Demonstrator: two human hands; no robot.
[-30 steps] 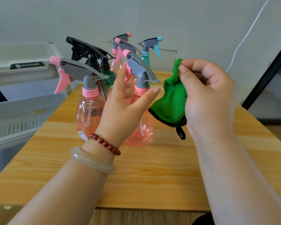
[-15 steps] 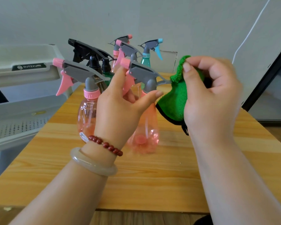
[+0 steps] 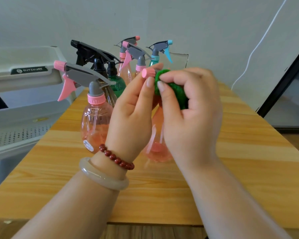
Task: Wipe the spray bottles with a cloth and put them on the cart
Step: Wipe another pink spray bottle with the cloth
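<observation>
Our left hand (image 3: 133,116) curls its fingers round the neck of a pink spray bottle (image 3: 156,150), upright over the tabletop (image 3: 240,152); we cannot tell if it touches. Our right hand (image 3: 192,118) pinches a bunched green cloth (image 3: 177,89) against that bottle's head. The other spray bottles (image 3: 95,125) cluster left of and behind it, with the cart (image 3: 16,118) farther left.

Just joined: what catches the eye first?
Dead centre, the left hand grips a pink spray bottle while the right hand presses a green cloth against its sprayer head. Behind them a cluster of other spray bottles stands on the wooden table, with the grey cart at far left.
</observation>
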